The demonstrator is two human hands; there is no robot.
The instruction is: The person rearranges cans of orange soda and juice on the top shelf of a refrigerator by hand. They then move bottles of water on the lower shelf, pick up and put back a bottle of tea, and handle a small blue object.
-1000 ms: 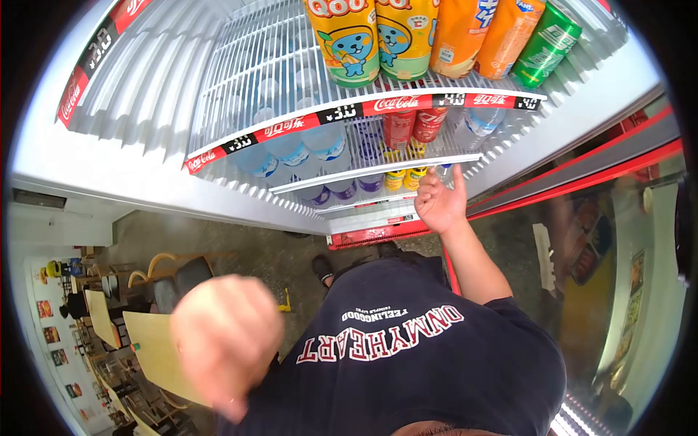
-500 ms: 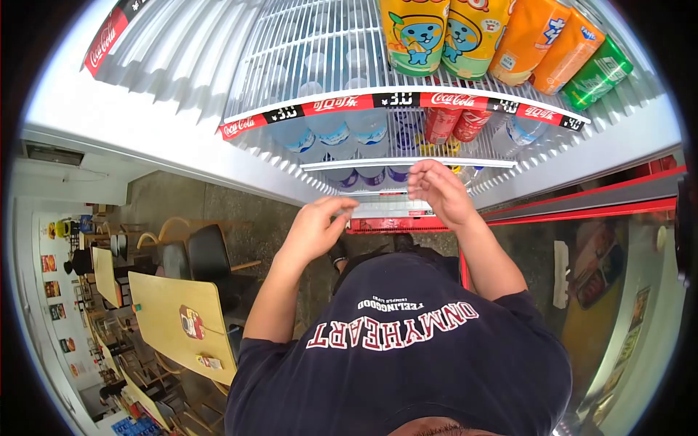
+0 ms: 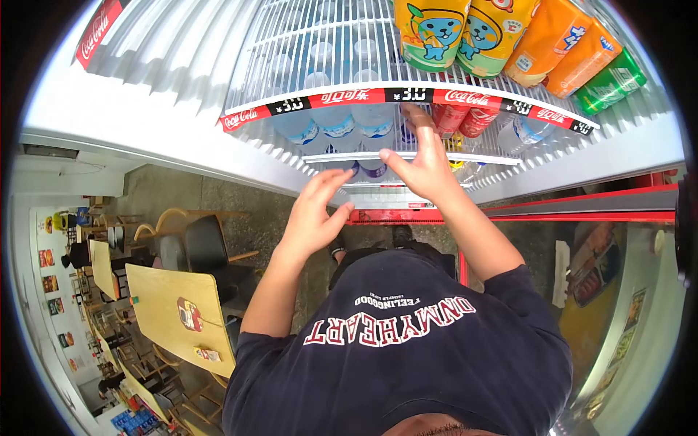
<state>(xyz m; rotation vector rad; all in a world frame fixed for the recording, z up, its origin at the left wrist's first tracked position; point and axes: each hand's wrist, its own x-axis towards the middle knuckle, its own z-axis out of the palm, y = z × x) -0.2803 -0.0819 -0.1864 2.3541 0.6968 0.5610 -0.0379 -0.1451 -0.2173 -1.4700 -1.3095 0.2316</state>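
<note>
My spread, empty right hand point(image 3: 425, 171) reaches under the shelf edge point(image 3: 349, 97) at twelve o'clock, perhaps brushing the red can point(image 3: 445, 120); my left hand point(image 3: 313, 214) hangs open in free room

Your shelf point(image 3: 313, 43) is white coated wire, smooth and faintly glossy. The bottles point(image 3: 331, 123) under it are clear, shiny plastic, and the cans point(image 3: 454, 118) are glossy red metal. Your shirt point(image 3: 407, 363) is matt dark cloth, the door point(image 3: 603, 291) is reflective glass, the table point(image 3: 171, 291) is smooth pale wood, and the floor point(image 3: 240, 196) looks rough.
</note>
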